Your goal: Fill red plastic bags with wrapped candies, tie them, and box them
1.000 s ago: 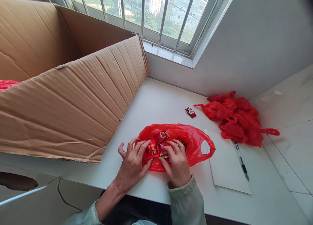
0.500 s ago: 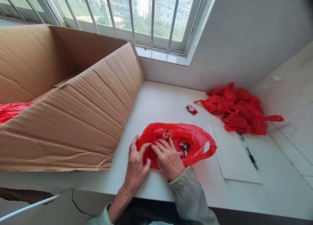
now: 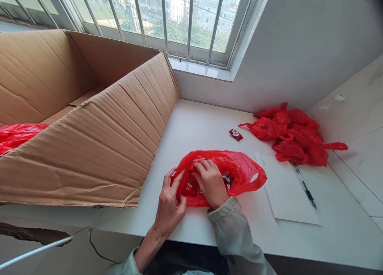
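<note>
White table (image 3: 194, 123), bag (image 3: 243, 167), right hand (image 3: 213, 184) farther back

Left grip (image 3: 169, 203) loosely curled, right grip (image 3: 213, 184) back upward, forearms (image 3: 149, 246) converging

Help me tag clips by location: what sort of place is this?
Probably a room in a home or small workplace, though which isn't clear: a barred window looks out on buildings, and a white tabletop holds a large cardboard box.
</note>
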